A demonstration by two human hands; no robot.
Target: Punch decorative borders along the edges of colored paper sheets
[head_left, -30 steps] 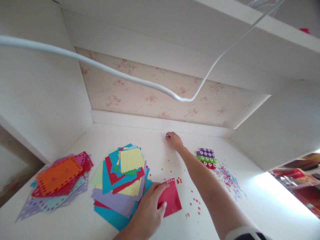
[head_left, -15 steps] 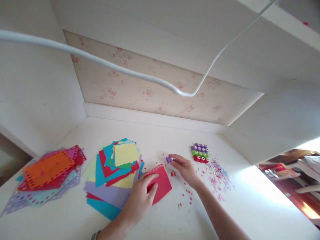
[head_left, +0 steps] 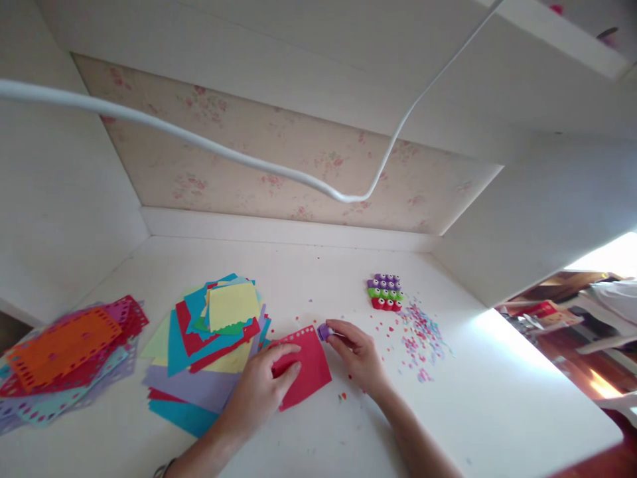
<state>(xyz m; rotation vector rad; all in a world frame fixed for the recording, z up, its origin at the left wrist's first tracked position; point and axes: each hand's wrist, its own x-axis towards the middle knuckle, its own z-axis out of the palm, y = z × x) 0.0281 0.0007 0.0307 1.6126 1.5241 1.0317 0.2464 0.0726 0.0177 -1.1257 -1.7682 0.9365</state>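
A red sheet of paper [head_left: 309, 372] with a row of small punched holes along its top edge lies in front of me. My left hand [head_left: 261, 378] grips its left side between thumb and fingers. Held in the fingertips of my right hand [head_left: 359, 355] is a small purple craft punch [head_left: 324, 331]. The punch is at the sheet's top right corner; whether the paper is inside its slot I cannot tell. A few red punched bits lie by my right hand.
Stacked coloured paper [head_left: 233, 309] lies left of the sheet, with punched-out sheets [head_left: 64, 345] farther left. Purple, green and red punches [head_left: 385, 292] stand in rows at the right, beside scattered confetti [head_left: 421, 335]. A white cable [head_left: 239, 156] hangs across the view.
My right hand has brought the purple punch left and down from above the table to the red sheet's corner. My left hand still holds the sheet. The camera view has shifted slightly.
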